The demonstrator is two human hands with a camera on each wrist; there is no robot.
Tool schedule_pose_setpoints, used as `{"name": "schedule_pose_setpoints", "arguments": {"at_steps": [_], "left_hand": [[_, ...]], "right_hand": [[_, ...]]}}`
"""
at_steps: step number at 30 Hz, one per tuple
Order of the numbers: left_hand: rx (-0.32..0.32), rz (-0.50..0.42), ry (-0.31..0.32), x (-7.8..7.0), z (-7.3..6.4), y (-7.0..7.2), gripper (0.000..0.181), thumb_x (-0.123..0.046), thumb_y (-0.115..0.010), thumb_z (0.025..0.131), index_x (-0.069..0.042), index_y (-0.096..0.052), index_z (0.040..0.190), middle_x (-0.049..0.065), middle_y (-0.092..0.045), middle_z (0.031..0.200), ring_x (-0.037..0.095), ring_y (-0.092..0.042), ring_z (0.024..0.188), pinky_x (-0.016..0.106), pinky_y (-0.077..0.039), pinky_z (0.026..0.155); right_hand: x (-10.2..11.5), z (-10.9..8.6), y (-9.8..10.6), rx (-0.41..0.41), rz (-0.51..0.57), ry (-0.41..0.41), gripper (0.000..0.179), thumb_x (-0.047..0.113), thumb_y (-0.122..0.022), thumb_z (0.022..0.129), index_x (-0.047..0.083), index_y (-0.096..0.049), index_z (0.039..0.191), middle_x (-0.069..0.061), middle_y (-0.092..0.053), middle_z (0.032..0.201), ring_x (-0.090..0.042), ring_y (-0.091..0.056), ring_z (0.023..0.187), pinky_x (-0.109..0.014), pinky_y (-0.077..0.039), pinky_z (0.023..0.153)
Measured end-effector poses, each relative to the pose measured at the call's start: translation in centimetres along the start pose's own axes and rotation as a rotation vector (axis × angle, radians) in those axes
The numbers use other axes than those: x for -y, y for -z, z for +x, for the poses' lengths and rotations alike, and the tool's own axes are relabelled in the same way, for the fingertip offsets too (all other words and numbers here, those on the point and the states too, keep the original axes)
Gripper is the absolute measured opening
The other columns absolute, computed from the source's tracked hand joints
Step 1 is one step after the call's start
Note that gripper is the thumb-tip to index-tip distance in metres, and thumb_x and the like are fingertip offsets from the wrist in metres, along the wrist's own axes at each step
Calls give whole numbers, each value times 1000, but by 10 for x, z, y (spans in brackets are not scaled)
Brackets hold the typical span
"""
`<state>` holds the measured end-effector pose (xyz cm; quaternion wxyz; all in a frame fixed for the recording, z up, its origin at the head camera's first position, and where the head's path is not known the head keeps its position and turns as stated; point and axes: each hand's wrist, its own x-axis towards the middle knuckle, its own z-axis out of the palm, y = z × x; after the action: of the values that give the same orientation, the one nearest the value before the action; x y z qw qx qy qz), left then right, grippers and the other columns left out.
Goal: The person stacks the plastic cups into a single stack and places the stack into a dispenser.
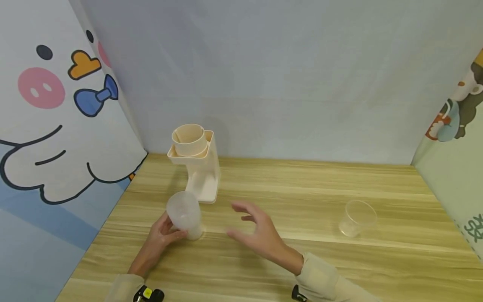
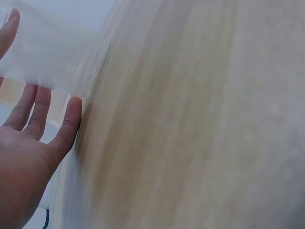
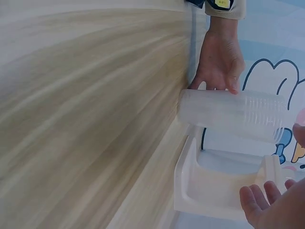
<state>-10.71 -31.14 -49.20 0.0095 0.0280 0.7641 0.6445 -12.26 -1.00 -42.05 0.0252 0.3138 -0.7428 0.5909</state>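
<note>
A stack of nested clear plastic cups [image 1: 184, 212] stands upright on the wooden table, left of centre. My left hand [image 1: 158, 239] grips it low down, with the thumb on the near side and fingers on the far side. Several stacked rims show at the mouth of the cups [image 3: 264, 112] in the right wrist view. To the right of the stack, my right hand [image 1: 260, 233] hovers above the table. Its fingers and thumb are spread apart and hold nothing.
Just behind the stack is a cream plastic stand [image 1: 203, 184] with a round, open-topped holder [image 1: 190, 147] on it. A single clear plastic cup [image 1: 351, 226] stands at the right of the table [image 1: 286, 188]. A plain pale backdrop [image 1: 283, 84] rises at the back, with printed cloths on both sides.
</note>
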Motion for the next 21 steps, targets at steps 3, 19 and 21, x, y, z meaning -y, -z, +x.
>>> {"name": "schedule_pose_setpoints", "arguments": {"at_steps": [3,19,21], "left_hand": [[-1,0,3,-1,0,0,83,-11,-74,81,-24,-30,149,7,-41,143,12,-41,127,21,-41,96],[5,8,4,-3,-1,-1,82,-12,-74,81,-24,-29,149,7,-40,144,13,-40,128,22,-41,95],[3,4,0,-4,-2,-2,82,-12,-74,81,-23,-29,149,8,-40,144,11,-41,127,22,-41,95]], "right_hand": [[-3,-7,6,-5,-18,-9,57,13,-79,77,11,-54,128,0,-56,128,-18,-53,117,-37,-49,90],[-9,-38,27,-75,-93,-33,57,6,-80,74,3,-55,124,-9,-58,123,-29,-54,112,-43,-50,88],[-9,-42,30,-85,-101,-33,57,3,-80,73,1,-54,123,-12,-58,122,-32,-55,111,-44,-50,87]]}}
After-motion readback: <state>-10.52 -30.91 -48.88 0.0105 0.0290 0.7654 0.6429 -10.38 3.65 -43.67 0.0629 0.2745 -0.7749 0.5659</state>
